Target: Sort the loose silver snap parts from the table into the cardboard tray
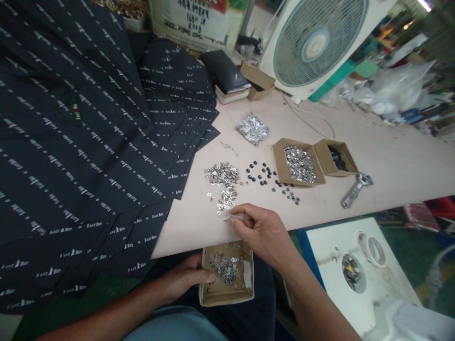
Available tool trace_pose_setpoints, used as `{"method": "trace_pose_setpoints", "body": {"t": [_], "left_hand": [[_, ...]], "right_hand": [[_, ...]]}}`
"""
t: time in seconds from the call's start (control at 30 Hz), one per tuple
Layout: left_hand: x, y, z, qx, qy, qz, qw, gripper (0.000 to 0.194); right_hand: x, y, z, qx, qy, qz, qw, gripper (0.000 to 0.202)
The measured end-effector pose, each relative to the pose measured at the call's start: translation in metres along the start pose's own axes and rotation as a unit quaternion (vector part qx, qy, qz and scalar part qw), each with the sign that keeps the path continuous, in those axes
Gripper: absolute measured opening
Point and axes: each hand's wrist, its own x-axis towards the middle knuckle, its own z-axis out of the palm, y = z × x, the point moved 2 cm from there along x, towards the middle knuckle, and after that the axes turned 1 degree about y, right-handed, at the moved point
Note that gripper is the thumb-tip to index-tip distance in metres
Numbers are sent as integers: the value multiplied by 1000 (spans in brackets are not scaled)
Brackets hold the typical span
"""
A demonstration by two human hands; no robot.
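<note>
My left hand (192, 274) grips the left side of a small cardboard box (227, 296), thumb over its rim. Small silver metal snap fasteners (229, 270) lie scattered inside. The box is held at the table's front edge, above my lap. Over its far right corner, my right hand (258, 229) has thumb and index finger pinched together at the tabletop. Whatever the fingertips hold is too small to make out. Just beyond them is a loose pile of silver snap fasteners (223, 174), trailing toward my fingers. Black round caps (261, 174) lie to the right of the pile.
Black printed fabric (81, 142) covers the left side. Two open cardboard boxes hold silver parts (300, 163) and black parts (337, 158). A metal tool (356, 190) lies at right. Behind are a bag of silver parts (253, 128) and a fan (316, 45).
</note>
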Motion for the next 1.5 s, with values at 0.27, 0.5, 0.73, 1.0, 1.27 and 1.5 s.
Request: {"method": "trace_pose_setpoints", "body": {"t": [0.27, 0.5, 0.73, 1.0, 1.27, 1.5], "left_hand": [[-1, 6, 2, 9, 1, 5, 1000, 53], [-1, 10, 5, -12, -17, 7, 1000, 54], [-1, 13, 7, -5, -12, 6, 1000, 53], [0, 7, 4, -7, -9, 4, 1000, 56], [0, 11, 5, -15, -13, 10, 1000, 54], [-2, 8, 4, -5, -5, 6, 1000, 52]], "right_hand": [[8, -15, 24, -49, 38, -64, 996, 11], [5, -3, 8, 296, 16, 100, 950, 15], [15, 1, 2, 552, -32, 162, 817, 21], [28, -14, 14, 36, 40, -23, 998, 15], [28, -13, 16, 24, 19, 10, 999, 9], [24, -4, 4, 242, 30, 82, 966, 20]]}}
